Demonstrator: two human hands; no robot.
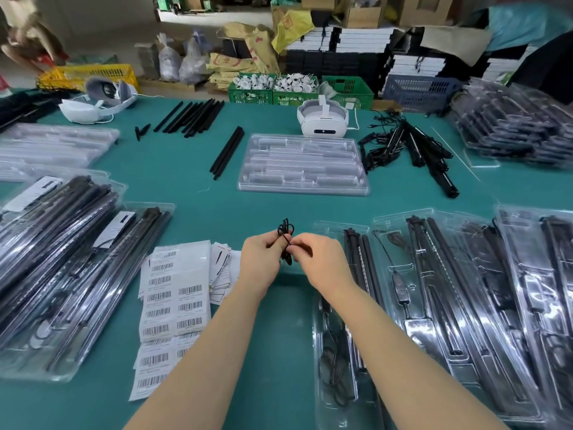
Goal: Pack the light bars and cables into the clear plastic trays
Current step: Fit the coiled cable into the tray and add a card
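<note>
At the centre of the frame you hold a small coiled black cable [286,240] above the green table [198,169]. Your left hand [263,259] grips the bundle with curled fingers, and your right hand [319,259] pinches it from the other side. Just right of your right forearm lies a clear tray [341,336] with light bars in it. Further up, an empty clear tray [302,164] sits below a white headset [322,119]. Barcode labels [173,293] lie at lower left.

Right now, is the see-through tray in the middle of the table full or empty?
Empty. The clear tray in front of the white headset shows only its bare moulded slots, with no black bars or cables inside.
</note>
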